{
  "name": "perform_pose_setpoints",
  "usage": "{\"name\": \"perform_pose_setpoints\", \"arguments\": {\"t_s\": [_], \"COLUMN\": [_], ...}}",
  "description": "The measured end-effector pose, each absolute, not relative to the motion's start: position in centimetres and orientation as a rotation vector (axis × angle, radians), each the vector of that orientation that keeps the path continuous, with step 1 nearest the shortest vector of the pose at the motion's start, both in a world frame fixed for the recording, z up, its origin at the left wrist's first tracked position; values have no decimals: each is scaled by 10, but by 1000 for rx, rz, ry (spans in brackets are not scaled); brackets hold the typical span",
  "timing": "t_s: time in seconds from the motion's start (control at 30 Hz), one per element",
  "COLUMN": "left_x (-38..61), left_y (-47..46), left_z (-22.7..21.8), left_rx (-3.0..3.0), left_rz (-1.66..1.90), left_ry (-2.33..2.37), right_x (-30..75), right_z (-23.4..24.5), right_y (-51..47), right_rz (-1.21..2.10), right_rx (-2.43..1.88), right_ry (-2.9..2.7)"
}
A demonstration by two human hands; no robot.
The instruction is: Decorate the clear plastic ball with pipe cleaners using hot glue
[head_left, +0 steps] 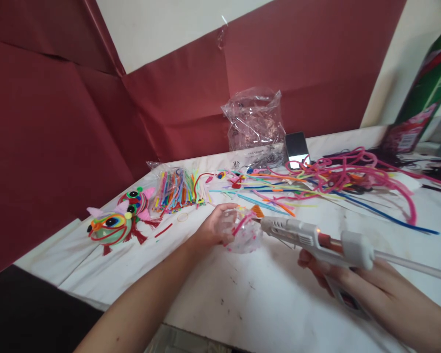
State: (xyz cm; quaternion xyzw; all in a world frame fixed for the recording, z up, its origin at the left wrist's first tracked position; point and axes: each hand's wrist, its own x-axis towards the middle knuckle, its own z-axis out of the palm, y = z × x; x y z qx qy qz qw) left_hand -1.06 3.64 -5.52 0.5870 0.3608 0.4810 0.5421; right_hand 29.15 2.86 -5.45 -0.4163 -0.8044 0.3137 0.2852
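My left hand (216,226) is closed around the side of a clear plastic ball (247,240) with pink and yellow pieces on it, held just above the white table. In my right hand (327,274) is a white hot glue gun (297,233), its fingers wrapped round the handle. A small orange light glows on the gun, and a clear glue stick (415,264) sticks out of its back. The nozzle points left at the ball's upper right side; whether it touches cannot be made out. A small orange piece (257,211) shows beside the nozzle.
Two decorated fish-like balls (112,228) with red tassels stand at the left. Behind lie a bag of colourful pipe cleaners (182,186) and a clear plastic bag (257,122). Tangled pink pipe cleaners (375,171), a dark box (297,147) and a green package (422,88) are at the right.
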Motion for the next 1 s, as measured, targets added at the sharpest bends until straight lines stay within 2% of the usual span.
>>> {"name": "perform_pose_setpoints", "arguments": {"t_s": [0.3, 0.77, 1.0], "left_x": [-12, -12, -12], "left_y": [37, 39, 37], "left_z": [-56, -57, -56], "left_rx": [1438, 1456, 1453], "left_rz": [1127, 1143, 1120], "left_ry": [842, 871, 882], "right_x": [295, 294, 282], "right_z": [-56, -60, -44], "right_y": [29, 22, 24], "right_rz": [907, 757, 794], "right_rx": [-1133, -1116, -1243], "right_ry": [-2206, -2223, -2084]}}
